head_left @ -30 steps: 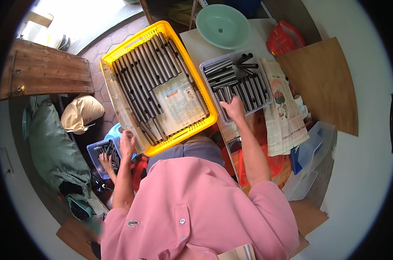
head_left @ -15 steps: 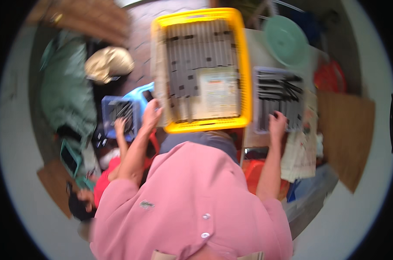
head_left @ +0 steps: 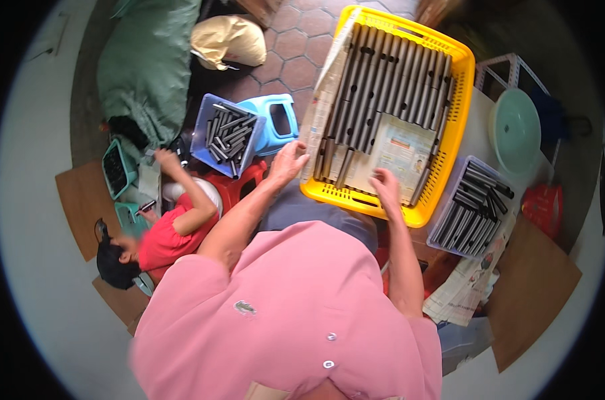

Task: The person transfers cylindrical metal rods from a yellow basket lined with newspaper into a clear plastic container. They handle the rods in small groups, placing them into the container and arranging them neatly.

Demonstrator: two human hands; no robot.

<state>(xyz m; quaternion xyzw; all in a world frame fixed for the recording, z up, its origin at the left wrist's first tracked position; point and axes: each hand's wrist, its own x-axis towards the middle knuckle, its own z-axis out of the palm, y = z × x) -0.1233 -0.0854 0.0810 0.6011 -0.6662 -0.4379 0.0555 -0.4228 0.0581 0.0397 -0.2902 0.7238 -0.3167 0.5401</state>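
A yellow plastic basket (head_left: 464, 110) lined with newspaper (head_left: 397, 148) lies in front of me, holding rows of dark grey tubes (head_left: 389, 73) with black marks. My left hand (head_left: 289, 164) is at the basket's left side, beside the newspaper edge, fingers stretched and holding nothing visible. Over the bare newspaper near the basket's front edge is my right hand (head_left: 386, 189); its fingers are loosely bent and slightly apart, with no tube showing in them. Left of that hand, a short tube (head_left: 344, 168) lies on the paper. A bluish crate (head_left: 436, 233) on the right contains more dark tubes (head_left: 474, 210).
On the left, a lilac bin (head_left: 202, 143) of loose tubes stands beside a blue stool (head_left: 262, 137). A person in red (head_left: 182, 227) works there, near green baskets (head_left: 116, 168). Toward the right are a green basin (head_left: 514, 130) and a brown board (head_left: 532, 293).
My right hand has left the right-hand crate and is now over the basket's newspaper. The view has turned, shifting the basket rightward. The co-worker's hand has left the bin of tubes.
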